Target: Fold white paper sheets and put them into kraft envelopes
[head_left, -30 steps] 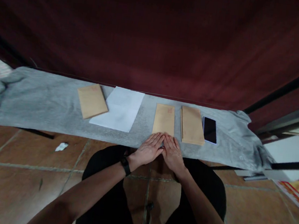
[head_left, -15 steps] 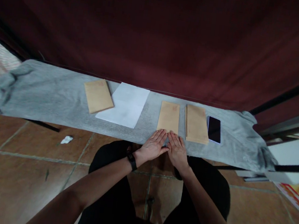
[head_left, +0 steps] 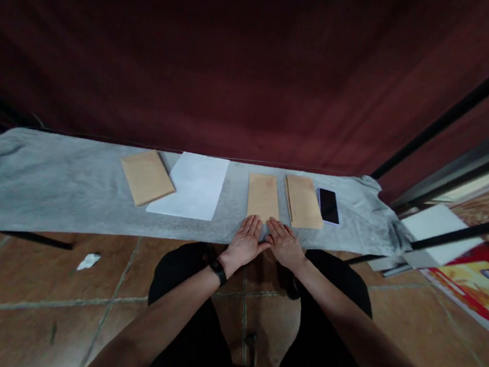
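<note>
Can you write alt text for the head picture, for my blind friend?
A person's left hand and right hand rest at the near end of a brown envelope on a grey cloth. To the left, an envelope pile overlaps white paper; to the right are a second pile and a phone.

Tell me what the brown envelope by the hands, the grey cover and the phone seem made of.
Brown envelope: probably matte kraft paper, judging by its tan, shineless face. Grey cover: likely dull fabric, since it wrinkles and bunches toward its ends. Phone: smooth dark front, perhaps glass; its pale rim could be plastic.
</note>
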`<state>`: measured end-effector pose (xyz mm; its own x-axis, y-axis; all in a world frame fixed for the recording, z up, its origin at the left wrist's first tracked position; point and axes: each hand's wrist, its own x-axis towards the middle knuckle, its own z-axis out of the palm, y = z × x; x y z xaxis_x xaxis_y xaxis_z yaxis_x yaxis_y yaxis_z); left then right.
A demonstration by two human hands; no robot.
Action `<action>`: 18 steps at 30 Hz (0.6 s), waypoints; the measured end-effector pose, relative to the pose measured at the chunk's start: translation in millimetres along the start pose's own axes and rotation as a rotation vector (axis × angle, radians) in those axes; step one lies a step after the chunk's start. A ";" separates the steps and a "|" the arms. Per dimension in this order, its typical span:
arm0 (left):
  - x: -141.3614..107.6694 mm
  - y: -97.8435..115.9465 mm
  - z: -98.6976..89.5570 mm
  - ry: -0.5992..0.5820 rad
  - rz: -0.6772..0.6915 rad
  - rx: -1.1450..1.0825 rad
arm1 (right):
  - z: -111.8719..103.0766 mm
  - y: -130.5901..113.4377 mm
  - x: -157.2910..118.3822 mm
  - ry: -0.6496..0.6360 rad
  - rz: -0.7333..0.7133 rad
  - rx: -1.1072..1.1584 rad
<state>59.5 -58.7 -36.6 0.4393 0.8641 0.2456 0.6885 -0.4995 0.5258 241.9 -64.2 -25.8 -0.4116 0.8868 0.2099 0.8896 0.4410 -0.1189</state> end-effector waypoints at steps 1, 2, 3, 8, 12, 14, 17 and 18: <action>-0.1 -0.4 -1.1 0.008 0.006 0.041 | -1.2 -1.0 1.4 -0.003 0.008 -0.007; -0.1 -0.6 -2.2 0.016 0.012 0.087 | -1.8 -2.0 2.4 -0.004 0.016 -0.013; 0.0 -0.6 -3.2 0.022 0.017 0.137 | -1.7 -2.9 2.8 -0.004 0.022 -0.018; 1.0 4.9 -5.7 -0.001 -0.029 0.409 | 2.0 -5.0 -1.3 0.015 0.083 -0.001; 1.3 9.9 -6.7 -0.003 -0.086 0.543 | -1.2 -5.3 -1.6 0.039 0.128 0.047; 2.3 11.3 -8.0 -0.002 -0.092 0.563 | -4.4 -5.3 1.7 0.056 0.144 0.075; 5.8 13.8 -11.5 -0.024 -0.111 0.583 | -7.4 -6.2 7.3 0.087 0.151 0.112; 7.4 14.9 -13.0 -0.042 -0.117 0.592 | -7.4 -7.0 8.4 0.091 0.129 0.127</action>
<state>65.6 -59.0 -16.4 0.3559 0.9181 0.1744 0.9323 -0.3618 0.0021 233.7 -60.9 -16.0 -0.2708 0.9236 0.2713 0.8994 0.3432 -0.2707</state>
